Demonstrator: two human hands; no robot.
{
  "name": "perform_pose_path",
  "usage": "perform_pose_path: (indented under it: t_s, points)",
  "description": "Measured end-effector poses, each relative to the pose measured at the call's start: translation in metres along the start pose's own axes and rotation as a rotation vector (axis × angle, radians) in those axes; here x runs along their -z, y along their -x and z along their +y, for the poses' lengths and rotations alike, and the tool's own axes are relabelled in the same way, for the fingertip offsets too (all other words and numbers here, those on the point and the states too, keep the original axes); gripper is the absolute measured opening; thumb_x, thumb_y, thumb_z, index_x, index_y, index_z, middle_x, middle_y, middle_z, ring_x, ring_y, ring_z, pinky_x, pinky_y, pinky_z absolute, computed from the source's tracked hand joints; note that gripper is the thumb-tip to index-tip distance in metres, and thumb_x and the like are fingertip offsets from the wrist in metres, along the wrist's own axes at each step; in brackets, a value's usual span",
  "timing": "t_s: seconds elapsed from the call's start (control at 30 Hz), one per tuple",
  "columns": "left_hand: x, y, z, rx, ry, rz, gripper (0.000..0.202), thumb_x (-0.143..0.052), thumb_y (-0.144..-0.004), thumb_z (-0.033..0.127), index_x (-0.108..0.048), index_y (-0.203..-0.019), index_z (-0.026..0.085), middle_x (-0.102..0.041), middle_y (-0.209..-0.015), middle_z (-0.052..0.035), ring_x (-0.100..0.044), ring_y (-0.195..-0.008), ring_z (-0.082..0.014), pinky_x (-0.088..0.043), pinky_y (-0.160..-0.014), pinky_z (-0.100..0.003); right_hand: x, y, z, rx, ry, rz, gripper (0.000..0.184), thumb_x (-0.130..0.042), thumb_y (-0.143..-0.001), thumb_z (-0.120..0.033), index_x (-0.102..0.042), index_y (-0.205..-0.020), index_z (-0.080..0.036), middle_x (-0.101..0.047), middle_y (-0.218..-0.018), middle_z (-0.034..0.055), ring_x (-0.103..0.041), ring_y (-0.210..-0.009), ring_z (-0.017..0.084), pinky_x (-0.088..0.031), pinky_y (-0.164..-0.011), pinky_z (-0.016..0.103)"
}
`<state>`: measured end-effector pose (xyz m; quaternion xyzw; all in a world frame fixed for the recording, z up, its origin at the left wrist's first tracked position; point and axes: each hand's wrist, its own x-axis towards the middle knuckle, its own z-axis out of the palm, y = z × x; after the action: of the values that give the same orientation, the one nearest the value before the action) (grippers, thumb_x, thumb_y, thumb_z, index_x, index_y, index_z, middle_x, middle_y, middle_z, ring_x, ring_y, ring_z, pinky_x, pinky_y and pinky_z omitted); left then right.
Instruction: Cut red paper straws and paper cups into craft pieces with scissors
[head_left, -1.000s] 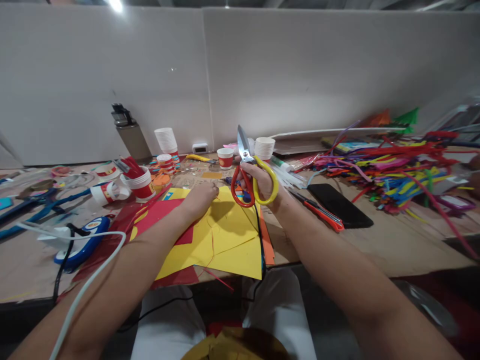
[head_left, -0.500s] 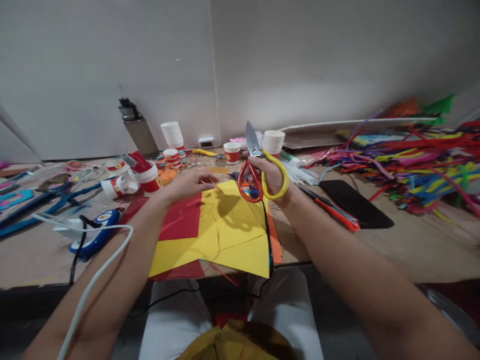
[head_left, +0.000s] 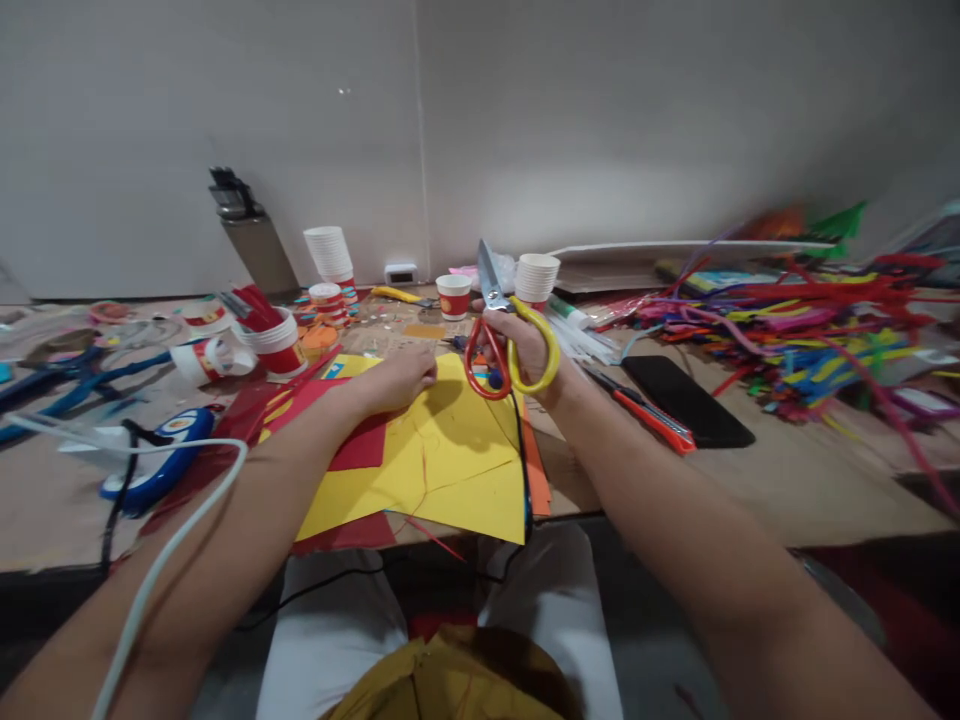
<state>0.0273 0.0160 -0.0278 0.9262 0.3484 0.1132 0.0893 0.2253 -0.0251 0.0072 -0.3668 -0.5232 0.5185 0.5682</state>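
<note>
My right hand (head_left: pixel 525 338) is closed around a pair of scissors (head_left: pixel 543 378) with one red and one yellow handle loop. Their blades point up and away from me, held above the table. My left hand (head_left: pixel 407 380) is low over a yellow paper sheet (head_left: pixel 450 450), with its fingers curled in. Whatever it may hold is hidden by the fingers. Thin red scraps lie on the yellow sheet. Under my left forearm, a piece of red paper (head_left: pixel 362 452) overlaps the yellow one. Orange paper (head_left: pixel 535 470) shows at the right edge.
A red utility knife (head_left: pixel 654 418) and a black phone (head_left: pixel 686 402) lie to the right, before a heap of coloured pipe cleaners (head_left: pixel 817 330). Paper cups (head_left: pixel 537 278) stand along the back. A white cable (head_left: pixel 176 520) crosses my left forearm. A blue-and-white device (head_left: pixel 161 460) sits at left.
My left hand has drawn its fingers in and moved slightly lower over the yellow sheet. The scissors stay in my right hand, blades looking narrower now. The whole view has shifted slightly.
</note>
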Motion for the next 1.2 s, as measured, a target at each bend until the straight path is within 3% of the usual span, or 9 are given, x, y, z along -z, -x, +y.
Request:
perform_pose_path:
  t_s: [0.13,0.2,0.33,0.57,0.8,0.87,1.0,1.1,1.2]
  points:
    - [0.034,0.018,0.010,-0.016,0.554,-0.355,0.030,-0.047,-0.086,0.038,-0.064,-0.087,0.013,-0.065,-0.081,-0.0080,-0.058,-0.071,-0.0142,-0.046,-0.071,-0.029,0.006,-0.006,0.002,0.020,0.022,0.023,0.024,-0.062,-0.075,-0.036,-0.060,-0.092,-0.019,-0.056,-0.060,-0.0012,-0.047,-0.046,0.010,-0.036,-0.042,0.025]
    - [0.047,0.025,0.013,0.034,0.714,-0.332,0.035,-0.048,-0.086,0.044,-0.062,-0.097,0.014,-0.067,-0.083,-0.0090,-0.060,-0.070,-0.0143,-0.046,-0.069,-0.029,0.007,-0.007,0.003,0.024,0.022,0.016,0.024,-0.062,-0.075,-0.037,-0.060,-0.091,-0.020,-0.055,-0.061,-0.0013,-0.047,-0.047,0.010,-0.036,-0.043,0.025]
    - [0.045,0.024,0.004,0.199,0.382,-0.061,0.032,-0.051,-0.083,0.045,-0.061,-0.084,0.016,-0.065,-0.079,-0.0049,-0.057,-0.068,-0.0127,-0.042,-0.064,-0.025,0.007,-0.006,0.004,0.045,0.034,0.023,0.024,-0.062,-0.075,-0.038,-0.060,-0.090,-0.019,-0.055,-0.062,-0.0016,-0.047,-0.049,0.010,-0.038,-0.046,0.026]
    - [0.025,0.020,0.015,0.111,0.164,-0.303,0.030,-0.054,-0.079,0.046,-0.063,-0.071,0.018,-0.062,-0.065,-0.0015,-0.050,-0.057,-0.0120,-0.034,-0.054,-0.024,0.006,-0.006,0.005,0.011,0.021,0.005,0.023,-0.062,-0.075,-0.037,-0.062,-0.090,-0.020,-0.053,-0.059,-0.0026,-0.047,-0.048,0.011,-0.038,-0.046,0.026]
    - [0.050,0.036,0.048,-0.040,1.097,-1.003,0.046,-0.065,-0.071,0.051,-0.066,-0.103,0.018,-0.070,-0.099,-0.0114,-0.066,-0.085,-0.0223,-0.050,-0.071,-0.031,0.008,-0.008,0.005,0.016,-0.007,0.028,0.027,-0.063,-0.074,-0.036,-0.062,-0.095,-0.019,-0.054,-0.059,-0.0022,-0.048,-0.049,0.010,-0.037,-0.045,0.024]
    - [0.049,0.034,0.039,-0.029,1.164,-0.759,0.044,-0.065,-0.071,0.053,-0.066,-0.094,0.015,-0.070,-0.091,-0.0118,-0.066,-0.079,-0.0207,-0.050,-0.073,-0.033,0.010,-0.009,0.006,0.034,-0.017,0.031,0.027,-0.064,-0.074,-0.036,-0.063,-0.095,-0.019,-0.055,-0.060,-0.0020,-0.049,-0.048,0.010,-0.037,-0.044,0.024]
    - [0.032,0.019,0.010,0.300,0.814,0.045,0.043,-0.044,-0.085,0.052,-0.060,-0.078,0.014,-0.067,-0.079,-0.0096,-0.060,-0.069,-0.0148,-0.049,-0.072,-0.032,0.011,-0.010,0.006,0.026,-0.063,0.043,0.028,-0.064,-0.073,-0.034,-0.062,-0.095,-0.017,-0.058,-0.060,-0.0015,-0.050,-0.047,0.010,-0.039,-0.043,0.024]
    - [0.016,0.014,0.006,0.361,0.294,0.157,0.039,-0.046,-0.084,0.050,-0.063,-0.096,0.015,-0.067,-0.103,-0.0126,-0.060,-0.094,-0.0222,-0.044,-0.086,-0.037,0.010,-0.010,0.006,0.005,-0.063,0.067,0.029,-0.063,-0.074,-0.034,-0.061,-0.096,-0.016,-0.058,-0.058,-0.0020,-0.050,-0.045,0.009,-0.039,-0.042,0.023]
    - [0.011,0.018,0.024,0.277,0.153,-0.050,0.048,-0.050,-0.081,0.054,-0.060,-0.112,0.019,-0.064,-0.114,-0.0121,-0.060,-0.100,-0.0250,-0.045,-0.086,-0.035,0.011,-0.009,0.006,0.006,-0.044,0.067,0.031,-0.062,-0.074,-0.035,-0.060,-0.098,-0.015,-0.058,-0.059,-0.0021,-0.051,-0.045,0.009,-0.039,-0.043,0.022]
